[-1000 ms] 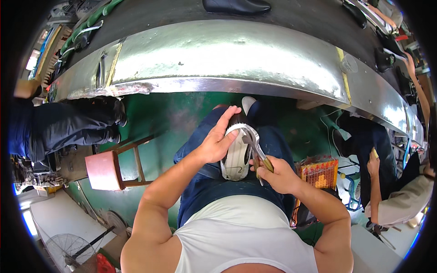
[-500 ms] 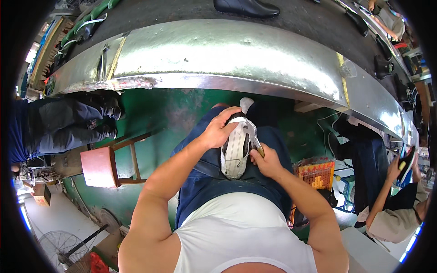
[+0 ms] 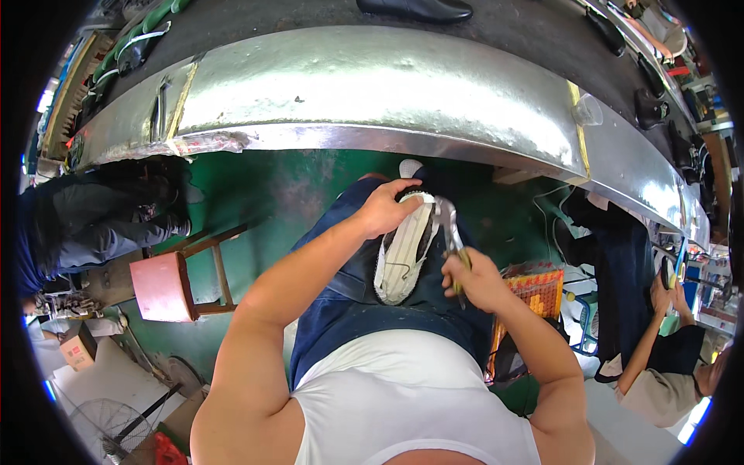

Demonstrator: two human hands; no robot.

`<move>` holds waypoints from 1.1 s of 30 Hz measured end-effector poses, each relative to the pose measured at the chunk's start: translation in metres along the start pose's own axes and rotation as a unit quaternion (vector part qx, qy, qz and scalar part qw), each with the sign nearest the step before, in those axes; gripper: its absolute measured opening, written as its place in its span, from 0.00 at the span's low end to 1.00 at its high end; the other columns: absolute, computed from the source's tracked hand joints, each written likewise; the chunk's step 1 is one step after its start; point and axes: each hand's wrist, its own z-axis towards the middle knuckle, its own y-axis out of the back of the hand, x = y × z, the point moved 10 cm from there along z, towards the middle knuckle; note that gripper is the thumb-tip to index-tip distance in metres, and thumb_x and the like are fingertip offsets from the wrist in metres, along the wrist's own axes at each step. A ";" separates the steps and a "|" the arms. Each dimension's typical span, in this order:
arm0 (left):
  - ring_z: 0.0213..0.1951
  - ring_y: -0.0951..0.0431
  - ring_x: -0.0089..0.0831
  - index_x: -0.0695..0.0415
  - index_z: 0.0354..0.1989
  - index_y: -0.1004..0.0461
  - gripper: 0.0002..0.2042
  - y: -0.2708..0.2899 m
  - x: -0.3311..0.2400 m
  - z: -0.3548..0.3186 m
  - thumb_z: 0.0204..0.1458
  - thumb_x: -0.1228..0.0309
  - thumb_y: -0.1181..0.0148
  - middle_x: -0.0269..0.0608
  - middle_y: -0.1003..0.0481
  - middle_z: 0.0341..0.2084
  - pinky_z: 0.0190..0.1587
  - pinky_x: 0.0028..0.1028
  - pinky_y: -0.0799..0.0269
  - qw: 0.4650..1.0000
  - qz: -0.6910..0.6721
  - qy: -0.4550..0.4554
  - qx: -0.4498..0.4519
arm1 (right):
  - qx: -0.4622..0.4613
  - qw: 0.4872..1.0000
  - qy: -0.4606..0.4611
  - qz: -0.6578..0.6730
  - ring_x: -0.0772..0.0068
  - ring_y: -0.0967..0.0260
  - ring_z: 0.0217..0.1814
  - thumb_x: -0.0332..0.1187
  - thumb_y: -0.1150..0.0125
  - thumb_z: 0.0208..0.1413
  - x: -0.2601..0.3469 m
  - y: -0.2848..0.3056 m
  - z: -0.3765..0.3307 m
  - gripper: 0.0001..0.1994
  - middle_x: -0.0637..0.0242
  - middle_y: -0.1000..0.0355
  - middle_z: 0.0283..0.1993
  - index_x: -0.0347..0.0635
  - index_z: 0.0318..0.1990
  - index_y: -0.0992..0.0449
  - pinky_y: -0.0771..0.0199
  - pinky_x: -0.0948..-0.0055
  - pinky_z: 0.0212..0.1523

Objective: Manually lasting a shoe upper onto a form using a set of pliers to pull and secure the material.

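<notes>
On my lap lies a shoe (image 3: 403, 260), sole side up, with a pale insole and a ragged light edge folded around it. A bent wire or thread shows near its lower end. My left hand (image 3: 384, 211) is wrapped round the far end of the shoe, holding it against my thighs. In my right hand (image 3: 474, 280) is a pair of lasting pincers (image 3: 448, 218), gripped by the yellowish handles. Their metal head is beside the shoe's far right edge; I cannot tell whether the jaws touch it.
Ahead runs a metal-edged bench (image 3: 364, 85) with a black shoe (image 3: 415, 9) on its dark top. A stool with a reddish seat (image 3: 163, 288) stands at left, near another person's legs. An orange woven basket (image 3: 535, 298) is at my right; beyond it another person handles a shoe.
The pincers have swung away from the shoe's right side, and my right hand has moved right and slightly down. My left hand keeps its hold on the shoe.
</notes>
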 end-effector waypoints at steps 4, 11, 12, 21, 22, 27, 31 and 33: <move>0.49 0.23 0.29 0.61 0.64 0.33 0.25 -0.009 -0.011 -0.005 0.58 0.69 0.39 0.46 0.24 0.50 0.53 0.28 0.27 0.998 0.009 -0.025 0.061 | -0.040 0.967 0.228 -0.103 0.78 0.30 0.30 0.45 0.57 0.70 0.059 0.007 0.012 0.20 0.65 0.28 0.34 0.33 0.49 0.31 0.27 0.76 0.29; 0.53 0.24 0.33 0.64 0.63 0.33 0.25 0.010 0.024 -0.064 0.57 0.68 0.40 0.50 0.24 0.53 0.59 0.30 0.31 0.973 0.220 0.050 -0.046 | -0.008 0.967 0.096 -0.234 0.72 0.27 0.28 0.40 0.42 0.61 0.024 0.028 0.006 0.13 0.64 0.27 0.27 0.36 0.39 0.29 0.27 0.70 0.33; 0.53 0.24 0.32 0.64 0.62 0.32 0.23 0.008 0.030 -0.069 0.56 0.72 0.43 0.48 0.24 0.52 0.59 0.29 0.31 0.989 0.138 0.050 -0.022 | -0.004 0.968 0.093 -0.234 0.72 0.27 0.28 0.40 0.42 0.61 0.022 0.030 0.003 0.13 0.64 0.27 0.27 0.36 0.39 0.29 0.27 0.70 0.33; 0.58 0.29 0.29 0.59 0.70 0.42 0.33 -0.019 0.038 -0.082 0.50 0.84 0.49 0.43 0.29 0.58 0.62 0.27 0.36 0.975 -0.157 0.081 0.132 | 0.086 0.863 0.208 -0.452 0.38 0.29 0.53 0.32 0.42 0.58 0.037 -0.010 -0.023 0.22 0.37 0.27 0.50 0.28 0.57 0.31 0.30 0.55 0.56; 0.62 0.33 0.30 0.59 0.72 0.47 0.37 -0.021 0.046 -0.084 0.49 0.84 0.47 0.44 0.33 0.62 0.65 0.28 0.40 0.967 -0.207 0.074 0.130 | 0.086 0.862 0.210 -0.453 0.38 0.29 0.53 0.32 0.42 0.58 0.038 -0.010 -0.022 0.22 0.37 0.27 0.50 0.28 0.57 0.31 0.30 0.55 0.56; 0.70 0.45 0.33 0.62 0.75 0.64 0.49 -0.031 0.053 -0.094 0.46 0.83 0.39 0.49 0.47 0.71 0.70 0.28 0.52 0.991 -0.128 0.016 0.047 | 0.094 0.842 0.225 -0.480 0.39 0.33 0.60 0.30 0.42 0.57 0.035 -0.011 -0.021 0.27 0.37 0.32 0.58 0.24 0.62 0.37 0.34 0.57 0.63; 0.70 0.46 0.34 0.62 0.75 0.66 0.50 -0.043 0.056 -0.095 0.47 0.82 0.38 0.50 0.48 0.71 0.70 0.28 0.53 0.987 -0.155 0.012 0.027 | 0.092 0.823 0.246 -0.504 0.39 0.32 0.59 0.28 0.42 0.56 0.045 -0.014 -0.020 0.27 0.38 0.31 0.56 0.23 0.62 0.37 0.34 0.58 0.62; 0.71 0.48 0.34 0.62 0.75 0.68 0.50 -0.044 0.061 -0.094 0.48 0.82 0.39 0.50 0.49 0.72 0.70 0.28 0.54 0.987 -0.160 0.029 0.012 | 0.098 0.808 0.234 -0.532 0.40 0.31 0.57 0.27 0.42 0.55 0.050 -0.016 -0.022 0.27 0.38 0.32 0.55 0.22 0.62 0.38 0.32 0.58 0.60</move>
